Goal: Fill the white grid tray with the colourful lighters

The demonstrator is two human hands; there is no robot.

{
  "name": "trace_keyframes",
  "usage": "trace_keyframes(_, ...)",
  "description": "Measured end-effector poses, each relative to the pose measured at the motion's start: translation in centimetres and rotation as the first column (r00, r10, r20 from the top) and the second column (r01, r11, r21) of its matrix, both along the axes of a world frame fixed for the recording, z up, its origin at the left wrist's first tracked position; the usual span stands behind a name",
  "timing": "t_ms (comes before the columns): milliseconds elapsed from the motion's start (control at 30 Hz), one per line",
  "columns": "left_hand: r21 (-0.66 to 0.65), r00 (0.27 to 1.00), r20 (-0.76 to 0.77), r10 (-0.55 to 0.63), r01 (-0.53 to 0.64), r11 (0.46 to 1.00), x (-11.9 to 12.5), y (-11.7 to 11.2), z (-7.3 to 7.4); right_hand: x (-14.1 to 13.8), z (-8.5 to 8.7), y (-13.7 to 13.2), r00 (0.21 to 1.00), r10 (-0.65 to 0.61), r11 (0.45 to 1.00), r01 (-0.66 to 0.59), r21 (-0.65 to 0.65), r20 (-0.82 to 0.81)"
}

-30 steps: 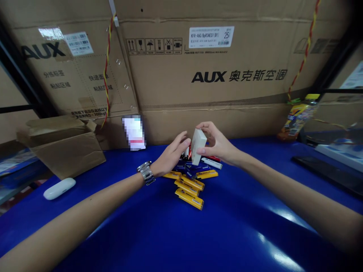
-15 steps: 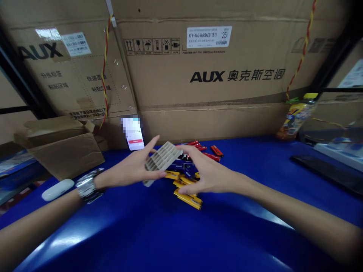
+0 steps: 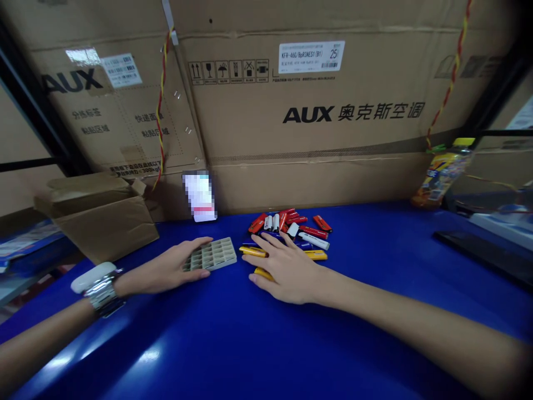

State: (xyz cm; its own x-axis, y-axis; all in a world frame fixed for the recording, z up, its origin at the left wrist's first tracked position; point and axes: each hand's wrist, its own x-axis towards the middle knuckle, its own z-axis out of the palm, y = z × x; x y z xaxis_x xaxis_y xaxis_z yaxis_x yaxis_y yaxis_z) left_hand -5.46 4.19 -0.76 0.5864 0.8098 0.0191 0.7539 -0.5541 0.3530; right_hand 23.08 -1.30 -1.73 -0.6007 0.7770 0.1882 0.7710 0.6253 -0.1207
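Observation:
A beige compartment tray point(image 3: 215, 254) with a grid of small cells lies flat on the blue table point(image 3: 258, 344). My left hand point(image 3: 166, 269), with a metal watch at the wrist, grips the tray's near-left end. My right hand point(image 3: 287, 266) lies flat with fingers spread over a pile of lighters point(image 3: 291, 230) just right of the tray. Yellow ones lie under my fingers, with red, white and dark blue ones behind.
Large AUX cardboard boxes point(image 3: 308, 111) wall off the back of the table. A phone point(image 3: 200, 197) leans against them. An open small carton point(image 3: 100, 216) and a white case point(image 3: 89, 276) sit at left. A snack jar point(image 3: 443, 169) and a dark flat object point(image 3: 483, 255) are at right.
The tray passed from my right hand to my left, turned cells-up and came down flat on the table. My right hand dropped onto the lighters.

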Motion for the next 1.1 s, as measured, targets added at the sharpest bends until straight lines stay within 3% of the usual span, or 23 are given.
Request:
trace_keyframes(133,0.012,0.987,0.079,-0.138,0.138,0.990,3.7,1.1,-0.3,1.0,-0.3,0.5,0.995,-0.098,0.993,0.097,0.061,0.010)
trace_keyframes(333,-0.021,0.968,0.134,-0.212,0.216,0.976,7.5,2.8,-0.1,3.4,-0.2,0.9,0.984,-0.176,0.984,0.175,0.038,0.022)
trace_keyframes(567,0.022,0.958,0.121,-0.259,0.259,0.966,9.0,3.5,-0.2,4.1,0.1,1.3,0.978,-0.186,0.973,0.196,0.124,-0.090)
trace_keyframes(700,0.120,0.960,0.116,-0.254,0.240,0.963,8.9,3.2,-0.7,4.2,0.5,1.8,0.968,-0.243,0.950,0.251,0.184,-0.068)
trace_keyframes(833,0.279,0.948,0.131,-0.289,0.244,0.929,8.8,1.2,-0.9,4.7,0.1,2.9,0.968,-0.250,0.948,0.249,0.199,-0.017)
trace_keyframes(1100,0.421,0.839,0.150,-0.522,0.424,0.802,10.6,-6.8,-0.5,4.7,0.0,3.7,0.959,-0.278,0.933,0.254,0.255,0.062)
